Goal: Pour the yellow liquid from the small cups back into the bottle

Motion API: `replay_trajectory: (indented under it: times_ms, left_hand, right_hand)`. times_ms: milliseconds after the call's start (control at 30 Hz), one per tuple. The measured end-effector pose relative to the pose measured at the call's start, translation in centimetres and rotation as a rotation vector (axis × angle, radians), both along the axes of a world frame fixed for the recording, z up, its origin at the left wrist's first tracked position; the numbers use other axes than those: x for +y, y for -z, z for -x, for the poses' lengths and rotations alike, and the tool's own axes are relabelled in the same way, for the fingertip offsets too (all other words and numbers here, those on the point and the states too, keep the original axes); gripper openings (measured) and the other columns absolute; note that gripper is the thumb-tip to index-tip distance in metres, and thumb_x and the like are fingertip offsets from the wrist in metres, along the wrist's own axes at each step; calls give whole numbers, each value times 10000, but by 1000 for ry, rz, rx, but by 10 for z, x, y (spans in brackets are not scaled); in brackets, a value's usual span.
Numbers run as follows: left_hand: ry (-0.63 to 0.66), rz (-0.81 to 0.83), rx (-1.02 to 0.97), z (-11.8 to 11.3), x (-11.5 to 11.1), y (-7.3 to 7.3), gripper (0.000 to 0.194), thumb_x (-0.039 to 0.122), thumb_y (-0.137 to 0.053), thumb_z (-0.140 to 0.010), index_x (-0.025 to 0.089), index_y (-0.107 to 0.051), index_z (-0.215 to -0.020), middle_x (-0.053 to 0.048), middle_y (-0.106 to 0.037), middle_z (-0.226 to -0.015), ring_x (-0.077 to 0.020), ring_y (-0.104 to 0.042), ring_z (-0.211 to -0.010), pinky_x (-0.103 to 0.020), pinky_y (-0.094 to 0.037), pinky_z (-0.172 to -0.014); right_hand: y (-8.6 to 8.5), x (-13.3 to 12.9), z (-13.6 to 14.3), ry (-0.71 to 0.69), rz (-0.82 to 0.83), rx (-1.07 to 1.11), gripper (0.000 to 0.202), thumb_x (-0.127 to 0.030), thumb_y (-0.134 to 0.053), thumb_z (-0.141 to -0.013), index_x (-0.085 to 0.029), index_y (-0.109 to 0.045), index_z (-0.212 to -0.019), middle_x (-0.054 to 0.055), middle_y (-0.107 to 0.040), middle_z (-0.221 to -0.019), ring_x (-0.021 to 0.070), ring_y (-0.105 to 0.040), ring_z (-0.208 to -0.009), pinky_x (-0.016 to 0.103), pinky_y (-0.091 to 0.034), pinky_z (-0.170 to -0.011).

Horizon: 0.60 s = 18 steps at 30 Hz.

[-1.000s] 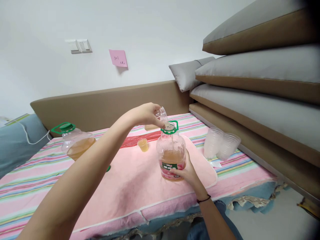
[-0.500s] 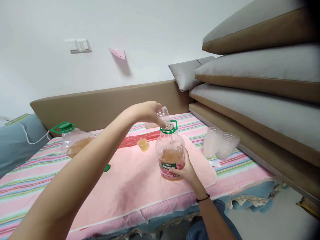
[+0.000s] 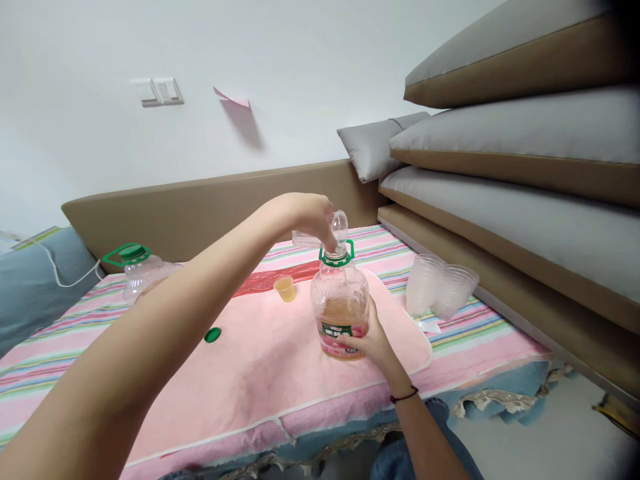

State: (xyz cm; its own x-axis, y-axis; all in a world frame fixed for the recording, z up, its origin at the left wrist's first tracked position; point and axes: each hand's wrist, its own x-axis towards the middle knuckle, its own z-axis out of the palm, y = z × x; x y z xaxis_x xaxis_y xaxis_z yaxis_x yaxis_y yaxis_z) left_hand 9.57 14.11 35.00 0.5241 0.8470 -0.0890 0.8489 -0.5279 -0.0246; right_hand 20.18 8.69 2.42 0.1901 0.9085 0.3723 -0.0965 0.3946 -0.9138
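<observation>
My left hand (image 3: 320, 219) is closed around a clear plastic cup (image 3: 340, 227), tipped over the open mouth of a large clear jug (image 3: 340, 293). Amber liquid fills the jug's lower part, behind a red and green label. A green carry ring (image 3: 337, 262) circles the jug's neck. From the right, my right hand (image 3: 369, 337) grips the jug's lower side and keeps it upright. A small cup of yellow liquid (image 3: 285, 289) stands left of the jug. Further left, a green cap (image 3: 213, 335) lies on the pink mat (image 3: 260, 373).
Another jug with a green cap (image 3: 133, 253) is partly hidden behind my left forearm. Two stacks of clear cups (image 3: 424, 285) lie at the right. Large grey and brown cushions (image 3: 515, 140) are piled on the right side. A red plastic sheet (image 3: 273, 279) lies behind the mat.
My left hand has tipped the cup further over the jug's mouth and risen slightly. My left forearm has shifted, uncovering more of the green cap. The right hand stays on the jug.
</observation>
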Motion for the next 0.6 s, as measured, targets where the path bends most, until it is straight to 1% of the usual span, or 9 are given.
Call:
replay_trajectory:
  times_ms: [133,267,333,433,533,600]
  left_hand:
    - [6,24,-25,-9,-1,-2,369,252,-824,-498,233,-748,-859,-37,-694,-836,-338,-627,-1024,-361,-443,-868]
    - [-6,25,-23,-16,-1,-3,302,202,-822,-448,229,-726,-733,-21,-664,-734,-352,-615,-1018,-377,-436,-883]
    - [-10,20,-16,-17,-1,-3,315,216,-828,-448,226,-728,-747,-25,-665,-740,-353,-620,-1004,-380,-435,-879]
    - [-8,2,-24,-10,-1,-2,380,277,-833,-484,225,-730,-846,-40,-688,-840,-343,-633,-986,-375,-435,-860]
    - [-14,6,-88,4,0,4,446,382,-825,-523,227,-701,-923,-54,-700,-931,-340,-640,-996,-358,-440,-820]
    - [-18,27,-155,16,2,12,480,453,-807,-551,233,-677,-957,-56,-707,-959,-331,-645,-1006,-343,-443,-795]
  right_hand:
    - [-1,-1,0,3,-4,4,1097,-320,-897,-604,-298,-272,-1505,123,-402,-1518,320,-392,-1421,531,-302,-1197]
    - [-2,-1,0,13,5,-13,1128,-342,-898,-605,-287,-252,-1528,123,-393,-1533,312,-391,-1426,506,-312,-1199]
    - [-2,-1,-1,9,13,-15,1134,-340,-896,-606,-289,-244,-1533,121,-387,-1541,306,-393,-1427,490,-326,-1194]
    - [-2,-1,-1,6,19,-14,1142,-334,-895,-603,-285,-237,-1537,122,-379,-1549,306,-385,-1433,484,-338,-1187]
    - [0,-1,0,5,10,-3,1132,-345,-892,-602,-274,-247,-1530,133,-408,-1528,314,-397,-1424,497,-344,-1180]
    - [1,-1,0,4,3,1,1124,-351,-893,-603,-272,-254,-1524,136,-429,-1511,316,-407,-1418,505,-345,-1180]
